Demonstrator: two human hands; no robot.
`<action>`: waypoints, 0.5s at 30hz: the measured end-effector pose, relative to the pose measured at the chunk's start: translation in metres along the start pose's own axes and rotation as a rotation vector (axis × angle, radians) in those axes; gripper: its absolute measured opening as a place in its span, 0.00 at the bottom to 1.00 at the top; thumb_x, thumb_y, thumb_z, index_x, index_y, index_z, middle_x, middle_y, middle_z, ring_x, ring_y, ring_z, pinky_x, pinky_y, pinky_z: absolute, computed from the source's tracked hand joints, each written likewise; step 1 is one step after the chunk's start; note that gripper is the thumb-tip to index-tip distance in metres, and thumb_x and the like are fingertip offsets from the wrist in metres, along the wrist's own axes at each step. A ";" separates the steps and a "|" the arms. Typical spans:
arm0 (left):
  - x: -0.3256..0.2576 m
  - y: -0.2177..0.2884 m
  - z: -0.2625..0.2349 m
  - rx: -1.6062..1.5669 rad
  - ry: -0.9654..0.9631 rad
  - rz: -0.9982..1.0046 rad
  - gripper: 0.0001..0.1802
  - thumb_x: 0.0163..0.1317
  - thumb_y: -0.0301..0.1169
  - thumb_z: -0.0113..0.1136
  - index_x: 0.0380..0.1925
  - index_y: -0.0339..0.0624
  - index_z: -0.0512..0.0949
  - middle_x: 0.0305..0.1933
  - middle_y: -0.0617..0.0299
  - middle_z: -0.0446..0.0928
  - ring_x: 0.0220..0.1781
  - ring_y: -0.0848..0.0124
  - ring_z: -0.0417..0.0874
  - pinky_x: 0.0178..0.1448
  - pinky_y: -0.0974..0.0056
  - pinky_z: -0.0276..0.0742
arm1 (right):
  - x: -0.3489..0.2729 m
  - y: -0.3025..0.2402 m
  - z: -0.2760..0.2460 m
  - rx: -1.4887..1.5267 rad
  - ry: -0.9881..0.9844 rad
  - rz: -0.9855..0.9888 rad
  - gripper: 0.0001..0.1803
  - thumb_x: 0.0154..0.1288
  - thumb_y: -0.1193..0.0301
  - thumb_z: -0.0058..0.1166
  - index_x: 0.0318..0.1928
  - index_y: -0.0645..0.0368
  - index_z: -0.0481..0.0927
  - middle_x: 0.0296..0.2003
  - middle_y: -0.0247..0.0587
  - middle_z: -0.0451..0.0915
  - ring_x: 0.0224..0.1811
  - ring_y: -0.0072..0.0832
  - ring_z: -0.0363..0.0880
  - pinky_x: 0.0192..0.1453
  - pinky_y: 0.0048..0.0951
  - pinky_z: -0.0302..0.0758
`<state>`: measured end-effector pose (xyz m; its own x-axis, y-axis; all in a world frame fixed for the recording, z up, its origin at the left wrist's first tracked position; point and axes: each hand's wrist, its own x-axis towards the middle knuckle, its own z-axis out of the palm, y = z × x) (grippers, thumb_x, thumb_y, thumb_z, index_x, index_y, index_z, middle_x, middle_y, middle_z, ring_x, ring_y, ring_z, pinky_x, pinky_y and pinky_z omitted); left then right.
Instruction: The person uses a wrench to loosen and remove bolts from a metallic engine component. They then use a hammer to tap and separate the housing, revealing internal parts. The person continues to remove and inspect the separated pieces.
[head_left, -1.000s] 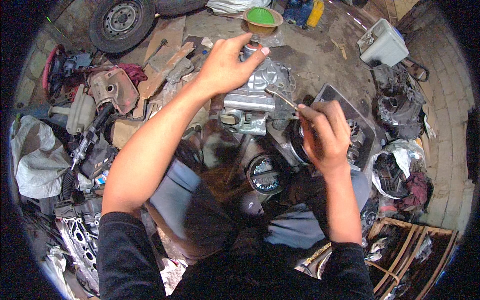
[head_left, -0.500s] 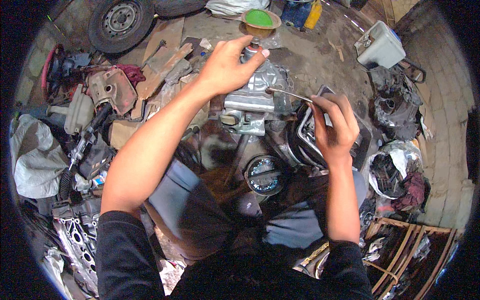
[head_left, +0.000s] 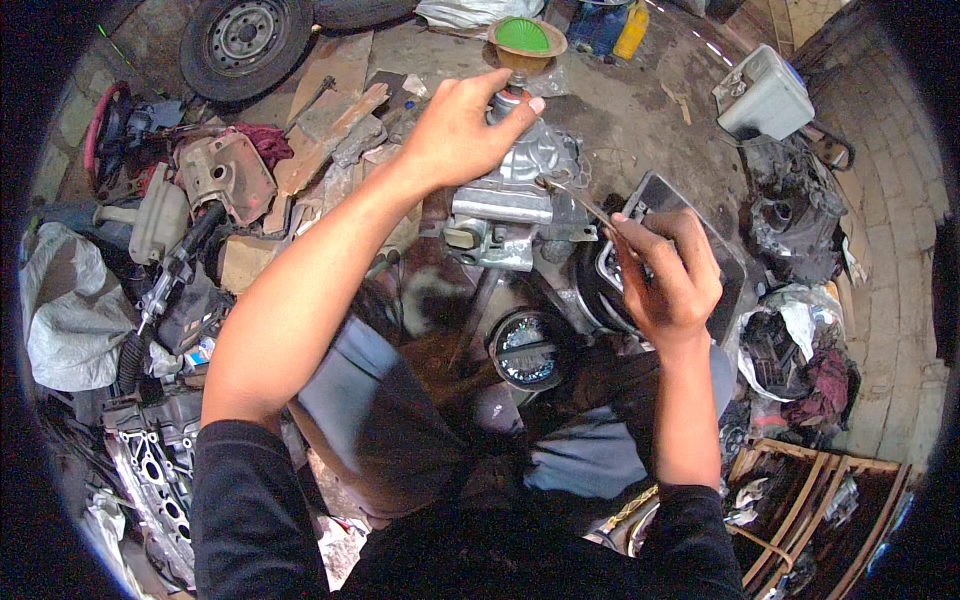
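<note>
A silvery cast-metal gearbox housing (head_left: 503,203) stands in front of me, between my knees. My left hand (head_left: 462,130) is closed round its narrow far end, thumb on the right side, beside a reddish ring and a short shaft (head_left: 517,78). On the housing's right side rests the tip of a slim metal wrench (head_left: 582,202); the exact shape of that tip is too small to tell. My right hand (head_left: 668,272) pinches the wrench's near end between thumb and fingers. A round dark part with a crossbar (head_left: 528,350) lies nearer to me.
Right of the housing lies a dark rectangular tray (head_left: 708,240). Beyond are a green basin (head_left: 522,36), a wheel (head_left: 246,45) and a pale bin (head_left: 766,95). Car parts, such as a cylinder head (head_left: 152,475), crowd the left. A wooden rack (head_left: 820,510) is at lower right.
My right hand has moved slightly toward me, swinging the wrench's near end down so that it slants more steeply. My left hand keeps its grip on the housing.
</note>
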<state>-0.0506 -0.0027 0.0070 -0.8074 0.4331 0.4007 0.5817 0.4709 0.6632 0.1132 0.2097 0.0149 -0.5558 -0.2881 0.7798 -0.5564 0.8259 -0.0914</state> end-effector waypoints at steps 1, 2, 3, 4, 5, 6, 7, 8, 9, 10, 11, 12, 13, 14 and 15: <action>0.000 0.001 0.000 0.014 -0.001 -0.014 0.37 0.65 0.55 0.62 0.58 0.30 0.78 0.52 0.41 0.82 0.57 0.48 0.80 0.65 0.52 0.72 | -0.001 -0.002 0.000 0.010 -0.020 -0.001 0.19 0.45 0.82 0.68 0.42 0.59 0.86 0.31 0.42 0.78 0.30 0.38 0.78 0.31 0.36 0.74; 0.000 0.002 0.000 0.027 -0.002 -0.025 0.37 0.65 0.55 0.62 0.58 0.30 0.78 0.52 0.41 0.82 0.57 0.48 0.80 0.65 0.52 0.72 | -0.001 -0.003 -0.001 0.019 -0.038 0.000 0.21 0.43 0.81 0.67 0.43 0.60 0.86 0.31 0.42 0.78 0.30 0.38 0.78 0.31 0.36 0.74; 0.000 0.002 0.001 0.026 -0.001 -0.022 0.37 0.65 0.55 0.62 0.58 0.30 0.78 0.52 0.41 0.82 0.57 0.48 0.80 0.65 0.52 0.72 | -0.001 -0.004 0.000 0.029 -0.032 -0.012 0.21 0.42 0.81 0.66 0.43 0.60 0.86 0.31 0.42 0.78 0.30 0.38 0.78 0.31 0.36 0.74; 0.001 0.003 0.002 0.024 0.001 -0.019 0.37 0.65 0.55 0.62 0.58 0.30 0.78 0.52 0.41 0.82 0.57 0.48 0.80 0.65 0.52 0.71 | -0.002 -0.005 0.003 0.039 -0.026 -0.024 0.21 0.42 0.80 0.66 0.43 0.60 0.86 0.31 0.42 0.78 0.30 0.38 0.78 0.31 0.36 0.74; 0.000 0.002 0.002 0.025 0.004 -0.018 0.37 0.65 0.55 0.62 0.58 0.31 0.78 0.52 0.41 0.82 0.57 0.48 0.80 0.65 0.53 0.71 | -0.002 -0.006 0.006 0.052 -0.020 -0.037 0.22 0.41 0.80 0.66 0.43 0.60 0.86 0.31 0.42 0.78 0.30 0.38 0.78 0.31 0.36 0.74; 0.000 0.000 0.002 0.027 0.016 -0.016 0.37 0.65 0.55 0.61 0.59 0.30 0.77 0.52 0.41 0.82 0.58 0.48 0.80 0.66 0.52 0.71 | -0.002 -0.006 0.008 0.047 -0.034 -0.055 0.22 0.40 0.78 0.65 0.43 0.60 0.86 0.30 0.41 0.78 0.29 0.38 0.78 0.30 0.36 0.74; -0.001 -0.001 0.004 0.029 0.027 -0.014 0.37 0.65 0.55 0.61 0.59 0.30 0.77 0.53 0.41 0.82 0.58 0.48 0.79 0.66 0.52 0.71 | -0.002 -0.009 0.009 0.063 -0.038 -0.056 0.21 0.41 0.79 0.67 0.42 0.61 0.86 0.29 0.42 0.77 0.28 0.37 0.77 0.29 0.35 0.73; -0.001 -0.001 0.004 0.030 0.038 -0.011 0.38 0.65 0.56 0.61 0.59 0.30 0.77 0.53 0.40 0.82 0.58 0.48 0.79 0.66 0.52 0.71 | -0.001 -0.013 0.011 0.079 -0.043 -0.057 0.20 0.42 0.81 0.68 0.41 0.63 0.85 0.29 0.42 0.77 0.27 0.36 0.77 0.29 0.34 0.72; -0.001 -0.001 0.003 0.017 0.031 -0.013 0.38 0.65 0.56 0.61 0.59 0.30 0.77 0.53 0.40 0.82 0.58 0.48 0.79 0.67 0.52 0.71 | 0.001 -0.017 0.013 0.094 -0.047 -0.057 0.19 0.43 0.83 0.69 0.41 0.64 0.85 0.28 0.42 0.76 0.26 0.35 0.76 0.29 0.33 0.71; -0.001 -0.001 0.003 0.004 0.023 -0.014 0.38 0.65 0.56 0.61 0.59 0.30 0.77 0.53 0.40 0.81 0.58 0.47 0.79 0.67 0.52 0.70 | 0.002 -0.020 0.012 0.078 -0.074 -0.053 0.15 0.45 0.83 0.69 0.38 0.65 0.85 0.27 0.42 0.76 0.26 0.36 0.76 0.29 0.33 0.71; -0.001 0.000 0.002 -0.009 0.013 -0.013 0.38 0.65 0.56 0.61 0.59 0.30 0.77 0.54 0.39 0.81 0.59 0.47 0.79 0.67 0.52 0.70 | 0.000 -0.018 0.012 0.047 -0.074 -0.049 0.18 0.43 0.81 0.68 0.40 0.63 0.85 0.29 0.42 0.77 0.28 0.37 0.77 0.29 0.34 0.73; -0.001 0.000 0.002 -0.009 0.012 -0.014 0.38 0.66 0.56 0.61 0.59 0.30 0.77 0.54 0.39 0.81 0.59 0.47 0.79 0.67 0.52 0.70 | -0.004 -0.012 0.012 0.016 -0.074 -0.044 0.20 0.42 0.78 0.67 0.41 0.60 0.85 0.30 0.41 0.77 0.29 0.38 0.77 0.29 0.36 0.74; -0.001 0.000 0.001 -0.009 0.011 -0.015 0.38 0.66 0.56 0.61 0.59 0.30 0.77 0.54 0.39 0.81 0.59 0.47 0.79 0.67 0.52 0.70 | -0.008 -0.006 0.011 -0.014 -0.074 -0.040 0.22 0.40 0.76 0.66 0.43 0.58 0.86 0.31 0.40 0.77 0.30 0.39 0.78 0.29 0.37 0.75; 0.000 0.002 0.001 -0.010 0.012 -0.015 0.38 0.66 0.56 0.60 0.59 0.30 0.77 0.54 0.39 0.81 0.60 0.47 0.79 0.67 0.52 0.70 | -0.009 0.000 0.010 -0.041 -0.066 -0.034 0.20 0.43 0.76 0.66 0.43 0.57 0.85 0.32 0.41 0.77 0.32 0.40 0.78 0.31 0.38 0.76; -0.001 0.003 0.000 -0.004 0.000 -0.025 0.38 0.66 0.56 0.60 0.59 0.30 0.77 0.55 0.39 0.81 0.60 0.47 0.79 0.67 0.52 0.70 | -0.010 0.006 0.009 -0.067 -0.086 0.006 0.18 0.46 0.76 0.65 0.43 0.56 0.85 0.33 0.40 0.78 0.35 0.41 0.79 0.33 0.39 0.77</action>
<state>-0.0481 -0.0022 0.0088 -0.8220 0.4207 0.3839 0.5606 0.4789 0.6756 0.1099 0.2134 0.0006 -0.6116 -0.3218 0.7228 -0.5123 0.8573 -0.0518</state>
